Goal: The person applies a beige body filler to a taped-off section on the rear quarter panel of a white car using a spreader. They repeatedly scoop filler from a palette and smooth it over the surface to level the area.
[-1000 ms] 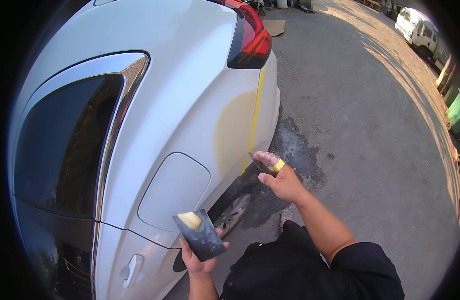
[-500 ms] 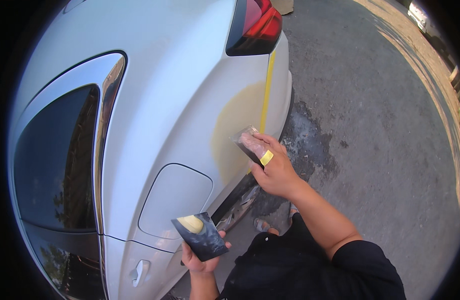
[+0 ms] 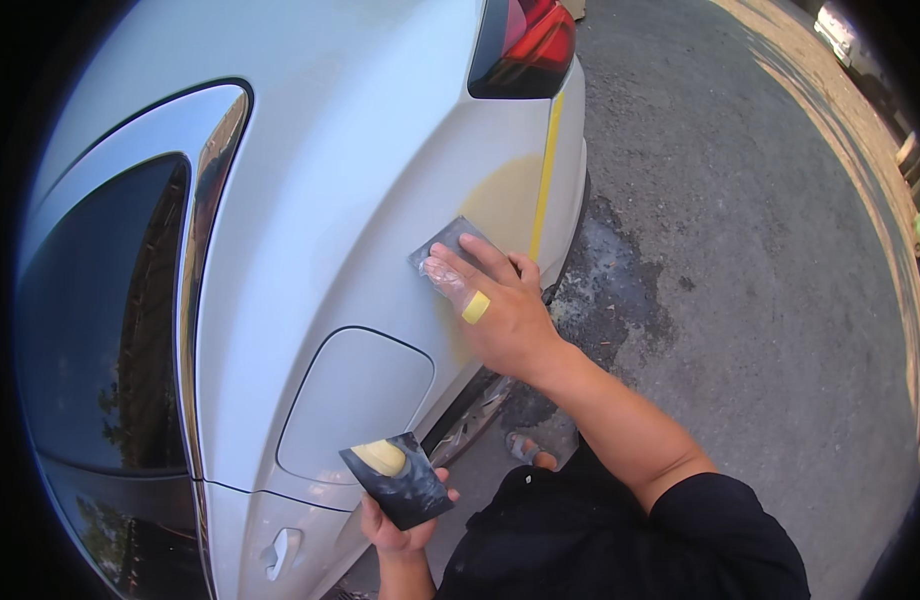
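My right hand (image 3: 500, 315) presses a thin dark grey putty spreader (image 3: 441, 238) nearly flat on the white car's rear side panel (image 3: 380, 255), fingers laid over its back. One finger is wrapped in clear film with yellow tape. Beneath and beyond the hand lies a smooth yellowish filler patch (image 3: 505, 198), partly hidden by it. Lower down, my left hand (image 3: 385, 527) grips a dark flat mixing board (image 3: 412, 495) from below. A mound of cream-yellow putty (image 3: 383, 457) sits on the board's far left corner.
Yellow masking tape (image 3: 548, 185) runs along the seam below the red tail light (image 3: 540, 50). The fuel flap (image 3: 360, 400) lies between my hands. Near the left hand is a door handle (image 3: 282, 553). Grey pavement (image 3: 740, 280) with a dark stain (image 3: 610, 275) stretches right.
My right hand has moved left across the panel, and its spreader has turned flatter against the surface. The left hand with the board has hardly moved.
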